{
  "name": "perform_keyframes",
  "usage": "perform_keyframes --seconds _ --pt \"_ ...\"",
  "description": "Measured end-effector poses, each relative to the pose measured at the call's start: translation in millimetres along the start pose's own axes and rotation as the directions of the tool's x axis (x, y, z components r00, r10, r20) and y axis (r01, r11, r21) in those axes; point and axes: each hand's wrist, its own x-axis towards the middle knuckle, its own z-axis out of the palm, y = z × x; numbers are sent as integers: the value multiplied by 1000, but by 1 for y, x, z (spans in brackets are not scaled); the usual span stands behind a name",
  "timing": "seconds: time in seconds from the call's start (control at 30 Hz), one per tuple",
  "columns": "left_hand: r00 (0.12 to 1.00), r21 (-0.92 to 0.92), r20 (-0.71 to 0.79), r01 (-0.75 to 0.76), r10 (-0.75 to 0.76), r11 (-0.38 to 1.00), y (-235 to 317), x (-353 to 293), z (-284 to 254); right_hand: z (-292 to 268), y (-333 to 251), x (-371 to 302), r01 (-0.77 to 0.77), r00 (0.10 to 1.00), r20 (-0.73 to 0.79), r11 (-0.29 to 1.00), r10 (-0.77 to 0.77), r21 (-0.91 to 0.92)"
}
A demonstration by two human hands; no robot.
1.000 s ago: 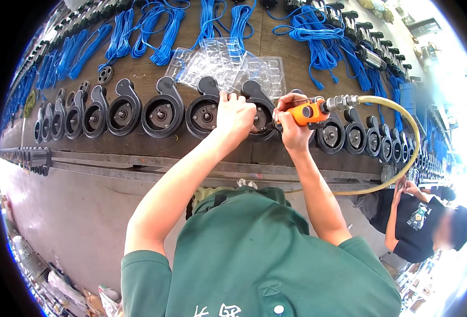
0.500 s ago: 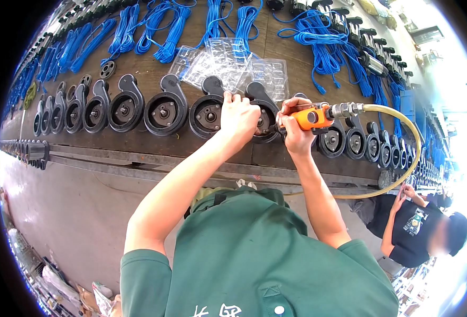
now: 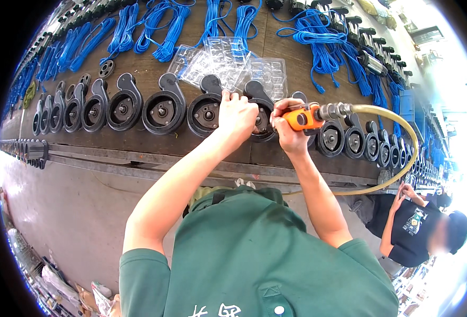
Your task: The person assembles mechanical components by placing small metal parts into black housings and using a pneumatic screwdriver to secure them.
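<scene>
A line of round black housings, each with an arm on top and a metal shaft in its middle, runs along the bench. My left hand (image 3: 237,117) is closed, fingers curled, over the gap between one black housing (image 3: 201,114) and its right neighbour, another black housing (image 3: 260,100). Whatever its fingertips pinch is hidden. In my right hand (image 3: 291,138) is an orange air screwdriver (image 3: 301,119), gripped around its body and lying roughly sideways. Its front end points left at the right neighbour's face; the tip is hard to make out. A yellowish air hose (image 3: 402,122) loops from its metal coupling.
Clear plastic trays (image 3: 217,66) lie behind the housings, with bundles of blue cable (image 3: 318,39) farther back. More housings (image 3: 331,138) stand to the right. The bench edge (image 3: 191,166) runs in front of me. At the right sits another person (image 3: 410,227) in a black shirt.
My right hand and the air screwdriver have shifted a little left, toward my left hand. The hose has followed. My left hand stays almost in place.
</scene>
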Motion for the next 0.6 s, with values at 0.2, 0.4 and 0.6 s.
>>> perform_keyframes --seconds 0.2,0.4,0.6 --pt "999 -18 -26 26 -27 999 -1 -1 4 3 1 2 9 1000 26 997 -7 -74" --pt "831 -293 -547 -76 -102 953 1 -28 17 3 -11 16 60 998 10 997 -59 -44" --pt "840 -891 -69 191 -539 413 41 -98 38 9 9 42 106 991 -78 994 -107 -21"
